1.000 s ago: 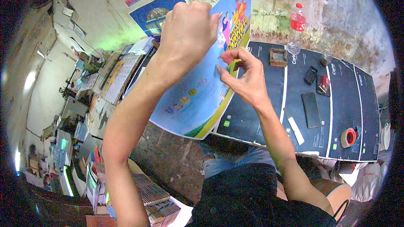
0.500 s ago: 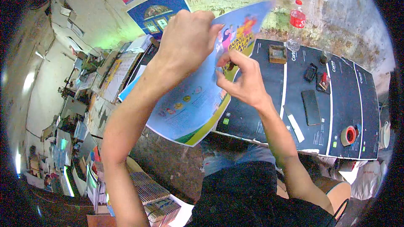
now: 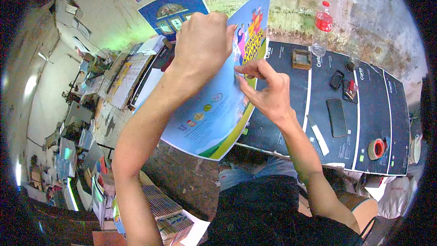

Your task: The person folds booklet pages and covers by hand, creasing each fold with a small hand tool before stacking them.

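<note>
Black tabletop (image 3: 371, 114) with bottle (image 3: 324, 22), phone (image 3: 337, 117) and tape (image 3: 371, 150), partly behind printed sheet (image 3: 227, 93)

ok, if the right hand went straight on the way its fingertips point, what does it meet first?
The printed blue sheet. The right hand points at its face, just below the title lettering. Depth is unclear; it may be touching the sheet now.

Blue sheet (image 3: 218, 95) with green-and-yellow edge, black table covering (image 3: 318, 91) with white stripes, red bottle cap (image 3: 325, 4)
</note>
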Available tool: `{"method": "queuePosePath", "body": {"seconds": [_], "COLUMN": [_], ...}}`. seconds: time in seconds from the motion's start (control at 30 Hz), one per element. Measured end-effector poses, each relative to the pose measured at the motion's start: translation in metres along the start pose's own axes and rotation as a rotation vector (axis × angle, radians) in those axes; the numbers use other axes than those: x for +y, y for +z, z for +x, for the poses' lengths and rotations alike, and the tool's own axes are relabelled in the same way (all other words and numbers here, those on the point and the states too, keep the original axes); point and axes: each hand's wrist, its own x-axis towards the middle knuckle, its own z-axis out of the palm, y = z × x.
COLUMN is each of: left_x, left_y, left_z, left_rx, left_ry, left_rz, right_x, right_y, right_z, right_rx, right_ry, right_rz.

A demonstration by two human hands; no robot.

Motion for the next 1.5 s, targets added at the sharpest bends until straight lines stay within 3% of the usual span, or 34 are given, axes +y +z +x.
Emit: {"method": "queuePosePath", "body": {"seconds": [0.27, 0.37, 0.57, 0.7, 0.8, 0.93, 1.2, 1.3, 1.4, 1.5], "left_x": [0.009, 0.014, 0.001, -0.014, -0.018, -0.022, -0.016, -0.016, -0.012, -0.023], "left_y": [0.003, -0.001, 0.002, 0.003, 0.005, 0.007, 0.005, 0.009, 0.009, 0.020], "left_z": [0.001, 0.003, 0.001, -0.006, -0.009, -0.013, -0.028, -0.034, -0.040, -0.043], "left_rx": [0.063, 0.036, 0.254, 0.107, 0.053, 0.089, 0.028, -0.026, -0.069, -0.092], "left_ry": [0.002, -0.044, -0.011, -0.225, -0.283, -0.246, -0.193, -0.263, -0.353, -0.362], "left_rz": [-0.070, -0.087, -0.028, -0.179, -0.242, -0.293, -0.376, -0.340, -0.468, -0.470], "right_x": [0.002, -0.005, -0.011, 0.001, 0.011, 0.019, 0.032, 0.033, 0.039, 0.042], "right_y": [0.017, 0.021, 0.023, 0.015, 0.005, -0.002, 0.001, -0.001, 0.001, 0.006], "right_z": [-0.001, 0.004, 0.011, 0.008, 0.005, 0.003, 0.010, 0.005, -0.004, -0.011], "right_rx": [0.135, 0.196, 0.353, 0.326, 0.158, 0.106, -0.093, -0.163, -0.112, -0.156], "right_ry": [-0.071, 0.002, 0.123, 0.249, 0.208, -0.205, -0.476, -0.537, -0.458, -0.486], "right_rz": [-0.024, -0.050, 0.030, 0.382, 0.328, -0.111, -0.399, -0.423, -0.267, -0.361]}}
